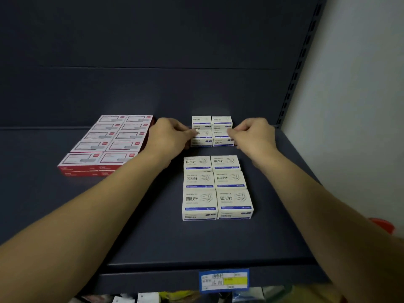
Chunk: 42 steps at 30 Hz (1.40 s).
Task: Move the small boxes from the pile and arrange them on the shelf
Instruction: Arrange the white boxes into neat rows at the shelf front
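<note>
I see a dark blue shelf (135, 226) carrying three groups. At the left, red staple boxes (107, 145) lie in two columns, stacked two high at the front. Right of centre, six white paper-clip boxes (215, 186) sit edge to edge in a two-by-three block. Behind them, apart, four more white boxes (211, 131) form a square near the back wall.

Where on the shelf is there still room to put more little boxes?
Bare shelf lies right of the front white boxes, up to the wall. A strip between the red boxes and white boxes is crossed by the left hand. Crowded: the back white boxes, held between both hands, right hand.
</note>
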{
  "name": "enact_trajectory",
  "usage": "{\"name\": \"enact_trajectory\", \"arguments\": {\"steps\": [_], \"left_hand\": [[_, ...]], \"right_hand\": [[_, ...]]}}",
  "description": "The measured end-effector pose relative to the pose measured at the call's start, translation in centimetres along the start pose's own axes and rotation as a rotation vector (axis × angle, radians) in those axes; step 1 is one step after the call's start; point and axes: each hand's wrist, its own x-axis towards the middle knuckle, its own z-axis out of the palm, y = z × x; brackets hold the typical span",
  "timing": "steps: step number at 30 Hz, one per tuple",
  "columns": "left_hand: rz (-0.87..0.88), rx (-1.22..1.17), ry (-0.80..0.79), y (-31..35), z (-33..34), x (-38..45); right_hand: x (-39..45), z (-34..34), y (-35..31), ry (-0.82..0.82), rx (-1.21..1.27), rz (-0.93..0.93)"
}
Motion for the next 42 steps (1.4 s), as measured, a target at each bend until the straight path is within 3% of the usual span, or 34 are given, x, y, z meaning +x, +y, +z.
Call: {"name": "enact_trajectory", "arguments": {"steps": [20,26,42], "left_hand": [[-0.147,0.057,-0.183,1.2,-2.4,-0.4],[-0.172,-0.073,-0.299,1.7,-3.0,-1.3],[-0.228,-0.104,-0.391,1.8,-3.6,-1.6]], "right_hand": [[-1.3,-1.2,-1.4,-0.195,0.047,0.12],[-1.0,-1.7,-1.0,-0.26,0.062,0.144],[-1.1,-2.2,-0.9,-0.326,0.058,0.156]]}}
